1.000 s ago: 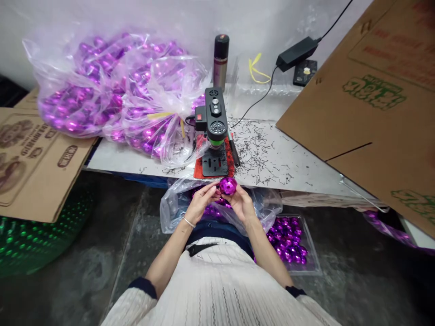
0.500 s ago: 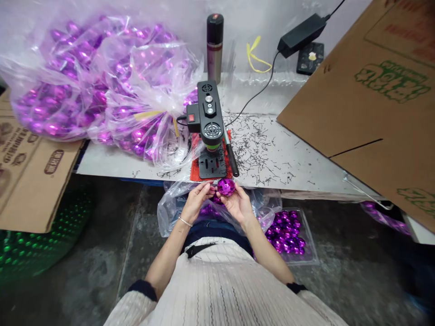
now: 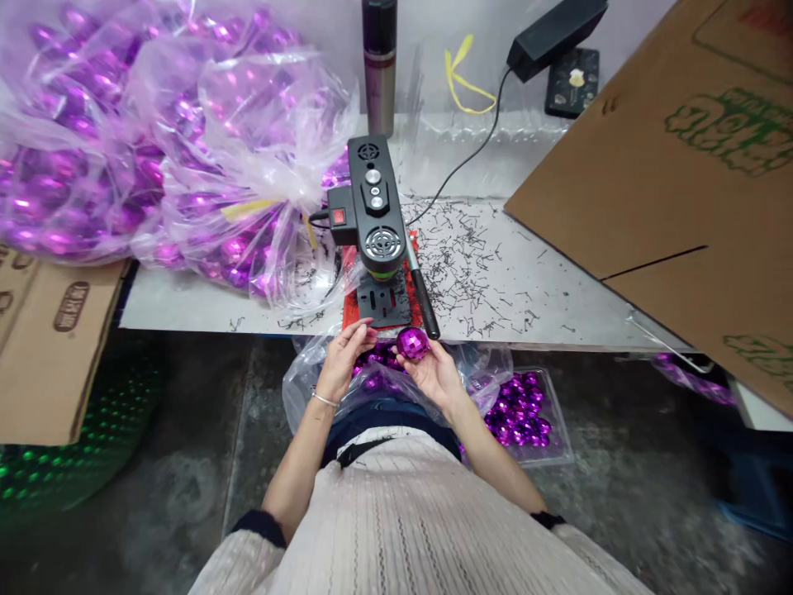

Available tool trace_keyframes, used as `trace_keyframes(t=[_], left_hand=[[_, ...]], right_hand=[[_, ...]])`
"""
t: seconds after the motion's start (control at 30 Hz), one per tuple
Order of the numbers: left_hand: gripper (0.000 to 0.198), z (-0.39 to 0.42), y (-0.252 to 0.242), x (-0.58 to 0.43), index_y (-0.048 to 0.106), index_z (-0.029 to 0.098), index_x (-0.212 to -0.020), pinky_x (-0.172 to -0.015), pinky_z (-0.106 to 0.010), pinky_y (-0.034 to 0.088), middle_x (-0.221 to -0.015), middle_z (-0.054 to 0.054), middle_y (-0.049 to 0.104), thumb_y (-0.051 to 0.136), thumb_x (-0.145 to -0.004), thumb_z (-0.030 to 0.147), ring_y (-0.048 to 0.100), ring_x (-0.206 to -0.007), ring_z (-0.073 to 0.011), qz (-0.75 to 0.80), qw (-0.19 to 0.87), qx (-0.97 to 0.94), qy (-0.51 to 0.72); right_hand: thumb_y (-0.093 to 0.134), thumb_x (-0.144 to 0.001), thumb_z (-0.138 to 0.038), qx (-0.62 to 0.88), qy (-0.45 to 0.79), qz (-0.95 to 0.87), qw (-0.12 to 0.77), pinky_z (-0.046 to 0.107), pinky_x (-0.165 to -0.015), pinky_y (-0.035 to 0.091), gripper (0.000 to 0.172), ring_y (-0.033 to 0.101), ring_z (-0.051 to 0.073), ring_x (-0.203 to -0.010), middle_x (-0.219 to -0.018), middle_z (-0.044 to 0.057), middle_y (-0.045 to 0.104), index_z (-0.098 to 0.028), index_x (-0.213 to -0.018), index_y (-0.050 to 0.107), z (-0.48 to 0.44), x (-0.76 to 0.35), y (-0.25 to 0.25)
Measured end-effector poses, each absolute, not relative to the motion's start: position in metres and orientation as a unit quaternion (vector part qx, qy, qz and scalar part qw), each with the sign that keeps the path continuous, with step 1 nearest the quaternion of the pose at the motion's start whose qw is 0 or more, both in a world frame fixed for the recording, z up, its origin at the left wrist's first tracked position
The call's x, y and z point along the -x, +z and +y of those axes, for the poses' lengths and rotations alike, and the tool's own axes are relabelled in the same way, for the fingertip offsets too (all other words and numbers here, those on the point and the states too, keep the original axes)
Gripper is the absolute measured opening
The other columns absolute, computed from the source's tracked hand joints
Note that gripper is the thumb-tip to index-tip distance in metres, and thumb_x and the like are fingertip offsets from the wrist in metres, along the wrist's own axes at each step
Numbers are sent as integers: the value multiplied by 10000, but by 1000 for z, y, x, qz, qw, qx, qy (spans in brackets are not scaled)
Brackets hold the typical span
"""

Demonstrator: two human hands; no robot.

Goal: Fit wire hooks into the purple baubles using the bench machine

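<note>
Purple faceted ball (image 3: 412,343) sitting at frame centre, resting in right hand (image 3: 435,373), fingers half-curled around it; left hand (image 3: 344,361) hovering beside, loosely open, empty. Looking light, slick, crushable; cradling underneath.

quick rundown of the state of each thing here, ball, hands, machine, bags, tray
purple faceted ball: held in the right hand's fingers, below the table edge
right hand: closed on the ball
left hand: open, fingertips beside the ball
small black machine: upright on the table, nothing under its head
big clear bags: tied, full of purple balls
lap bag: open
clear tray: holding purple balls
</note>
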State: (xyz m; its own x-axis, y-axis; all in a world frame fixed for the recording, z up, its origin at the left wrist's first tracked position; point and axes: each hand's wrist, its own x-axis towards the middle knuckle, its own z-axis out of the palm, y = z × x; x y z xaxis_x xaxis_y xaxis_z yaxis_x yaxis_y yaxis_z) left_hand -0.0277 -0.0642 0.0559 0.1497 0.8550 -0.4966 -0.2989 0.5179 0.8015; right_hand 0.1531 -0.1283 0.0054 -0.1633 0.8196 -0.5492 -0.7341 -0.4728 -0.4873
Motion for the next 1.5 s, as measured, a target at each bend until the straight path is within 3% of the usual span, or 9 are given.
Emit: trace_keyframes(t=[0.3,0.47,0.6,0.8,1.1,1.2,1.27,1.4,1.5], left_hand=[[537,-72,56,24,763,174,-1095,-814,-263,535,-921,-62,770,870,-694,515,701,-829,-152,494,720,-309,376],[495,-77,58,22,759,201,-1100,-944,-321,522,-1117,-75,770,903,-673,406,701,-1024,-220,462,729,-354,361],[463,-77,60,22,761,197,-1101,-1003,-344,498,-1152,-76,762,880,-706,406,687,-1088,-237,466,721,-365,358],[477,-72,57,29,757,183,-1112,-884,-309,531,-997,-67,779,847,-732,458,710,-894,-187,505,693,-365,363],[517,-17,78,80,707,182,-996,-759,-230,530,-860,-5,736,879,-652,527,662,-718,-94,560,544,-351,517],[427,7,89,92,692,180,-934,-747,-219,521,-793,25,711,868,-688,480,628,-695,-78,584,488,-346,549],[318,17,93,93,684,190,-891,-754,-223,519,-757,43,697,827,-753,438,614,-690,-74,602,457,-350,554],[245,25,94,88,687,214,-851,-756,-227,518,-718,64,688,803,-780,417,604,-678,-72,607,445,-366,547],[282,26,91,84,693,212,-856,-733,-227,517,-710,59,691,836,-739,426,609,-679,-80,607,452,-372,537]], right_hand=[[690,-849,-514,376,766,-89,514,411,-805,675,421,764,263,-986,-1068,84,785,-213,-1141,653,-123,-148,21],[712,-845,-438,372,761,-109,521,401,-837,669,314,746,237,-1008,-1049,63,789,-218,-1066,682,-120,-149,24],[744,-821,-400,380,756,-111,522,407,-877,656,304,735,223,-1008,-1037,46,789,-222,-1063,695,-122,-147,24],[811,-750,-398,420,728,-149,522,405,-909,635,472,730,213,-1002,-1125,53,769,-224,-1169,684,-128,-148,32],[909,-611,-305,588,539,-329,507,380,-1051,545,603,661,201,-1153,-1283,45,693,-263,-1178,707,-189,-222,16],[915,-578,-292,642,510,-226,525,404,-1019,554,662,699,191,-1027,-1170,49,740,-237,-1198,690,-218,-254,-16],[921,-538,-265,753,433,-102,486,387,-980,560,630,704,179,-957,-1049,42,767,-200,-1128,710,-235,-272,-41],[849,-644,-251,832,353,10,429,403,-870,582,515,688,179,-797,-860,44,755,-123,-1115,684,-271,-295,-78],[807,-733,-287,879,285,46,380,389,-842,583,398,679,208,-821,-845,74,745,-112,-1071,689,-298,-301,-87]])
